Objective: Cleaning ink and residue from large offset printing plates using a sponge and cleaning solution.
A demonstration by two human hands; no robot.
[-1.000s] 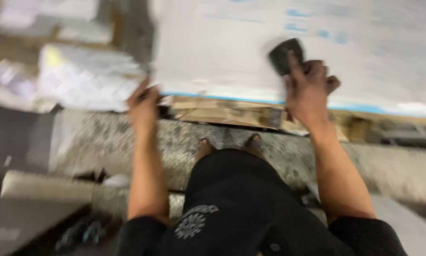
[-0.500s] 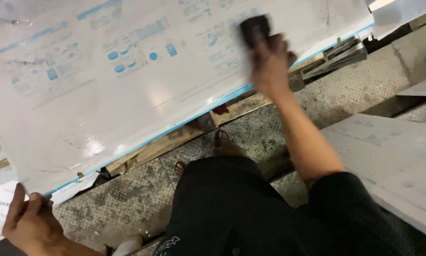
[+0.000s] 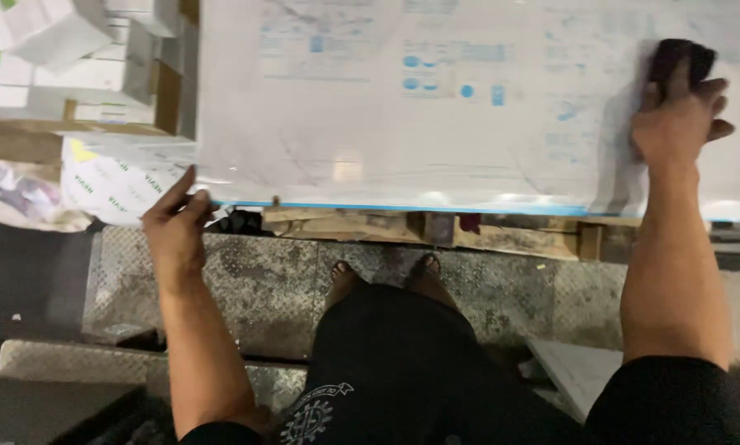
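A large glossy white printed sheet (image 3: 436, 107) with pale blue graphics lies flat on top of a stack in front of me. My left hand (image 3: 175, 227) grips its near left corner, thumb on top of the edge. On the right part of the sheet, my right hand (image 3: 676, 115) presses a dark block-shaped pad (image 3: 680, 59) flat against the surface. Below the sheet's blue edge I see my bare feet (image 3: 386, 276) and black clothing.
A wooden pallet (image 3: 502, 235) shows under the stack's near edge. I stand on a metal tread-plate floor (image 3: 255, 280). White wrapped bundles (image 3: 123, 177) and stacked cartons (image 3: 81, 66) sit at the left, with crumpled wrapping (image 3: 16, 194) beside them.
The view has swung back level, so the sheet lies square to me again. My left hand has come up to the sheet's left corner. My right hand stays on the pad.
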